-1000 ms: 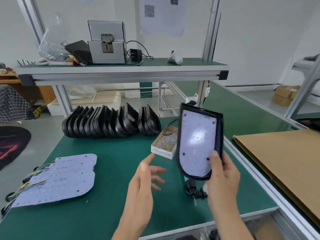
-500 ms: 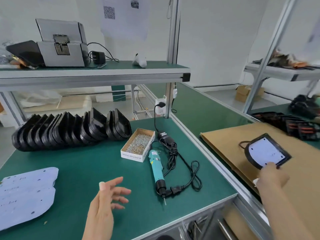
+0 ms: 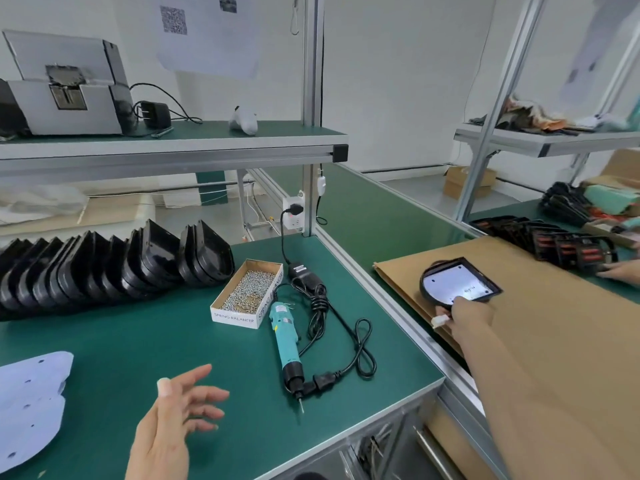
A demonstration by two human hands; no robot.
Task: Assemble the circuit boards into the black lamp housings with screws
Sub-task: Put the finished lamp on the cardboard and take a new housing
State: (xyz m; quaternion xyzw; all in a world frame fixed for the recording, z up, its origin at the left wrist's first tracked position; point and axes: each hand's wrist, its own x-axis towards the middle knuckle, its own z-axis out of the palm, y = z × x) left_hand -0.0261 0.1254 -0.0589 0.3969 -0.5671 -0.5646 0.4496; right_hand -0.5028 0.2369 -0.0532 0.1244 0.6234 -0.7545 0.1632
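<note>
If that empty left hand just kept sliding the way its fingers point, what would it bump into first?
Probably the teal electric screwdriver. The left hand hovers open over the green mat, fingers pointing right and slightly away, with bare mat between. Depth is unclear, so it might pass above the tool and its black cord.

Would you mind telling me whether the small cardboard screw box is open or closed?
Open: the screw box has no lid, its screws lying exposed.

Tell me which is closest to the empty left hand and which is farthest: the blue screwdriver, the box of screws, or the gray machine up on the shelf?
From the left hand:
1. Blue screwdriver, lying just to its right on the green bench.
2. Box of screws, farther back on the bench.
3. Gray machine, high up on the back shelf.
</note>
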